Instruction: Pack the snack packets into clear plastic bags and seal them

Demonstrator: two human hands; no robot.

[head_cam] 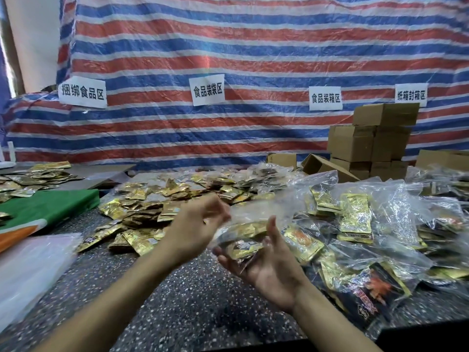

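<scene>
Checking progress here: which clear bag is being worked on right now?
The clear bag the left hand grips and the right hand cradles; the other filled bags lie piled to its right.

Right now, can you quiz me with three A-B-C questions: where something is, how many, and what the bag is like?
1. Where are the stacked cardboard boxes?
A far right
B far left
C near edge

2. How many white signs hang on the striped tarp?
A two
B four
C six

3. The clear bag resting on the right hand is:
A empty
B holding gold packets
C flat on the table

Answers: 1 A, the boxes stand at the far right. 2 B, four signs show on the tarp. 3 B, gold packets show through the plastic.
</scene>
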